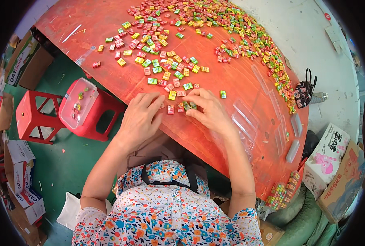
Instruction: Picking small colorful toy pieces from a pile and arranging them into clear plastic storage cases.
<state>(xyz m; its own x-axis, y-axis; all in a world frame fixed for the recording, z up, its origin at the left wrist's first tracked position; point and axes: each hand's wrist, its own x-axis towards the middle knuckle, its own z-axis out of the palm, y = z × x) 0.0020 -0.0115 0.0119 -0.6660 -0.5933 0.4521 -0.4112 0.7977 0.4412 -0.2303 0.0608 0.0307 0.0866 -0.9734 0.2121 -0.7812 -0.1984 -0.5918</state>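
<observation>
A short row of small candy-sized boxes lies near the front edge of the red table, between my two hands. Red boxes [171, 109] stand in the middle of this row. My left hand [138, 117] hovers at the row's left end with fingers bent and the thumb apart, beside a partly hidden reddish box. At the right end, the thumb and fingers of my right hand [209, 110] close around small green boxes [187, 105], partly covered by the fingertips. Just beyond lie a yellow box [172, 95] and many loose red, green and yellow ones.
A large heap of small boxes [240, 24] spreads along the table's far side. Clear plastic trays [244, 119] lie to the right, with stacked boxes [283, 190] at the near right corner. Red stools [102, 112] stand left, one bearing a plastic tray [93, 96]. Cartons [328, 156] stand right.
</observation>
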